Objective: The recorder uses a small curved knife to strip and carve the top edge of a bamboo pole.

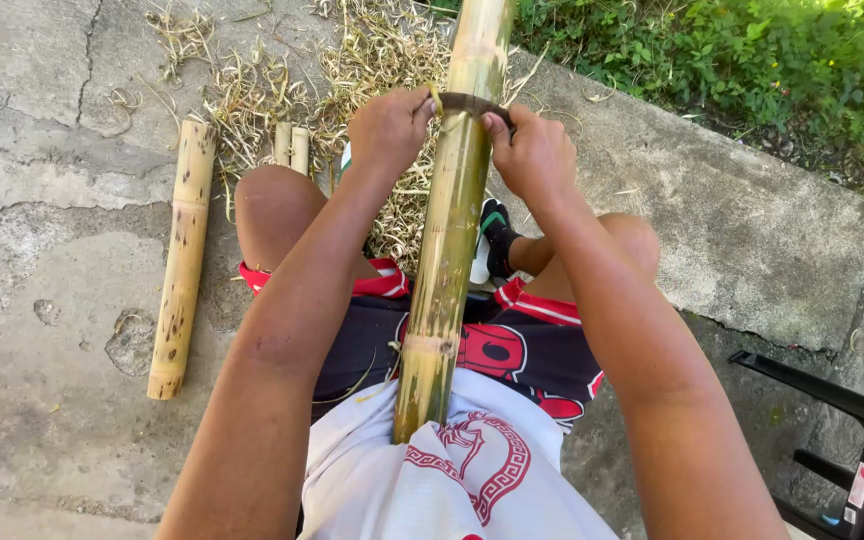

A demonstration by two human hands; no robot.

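Hands [462, 140] astride blade [472, 103], bamboo pole [449, 240]

Strong, direct daylight; the scene is bright throughout. Hard-edged shadows fall near and left of the forearms and knees onto the concrete slab [42, 300]. The far right vegetation [752, 60] is overexposed in patches, with glare washing out the leaves at the top right corner. The bamboo pole [452, 220] carries a bright sheen along its upper length. Focus is sharp across the centre. Wide-angle stretching shows at the near corners.
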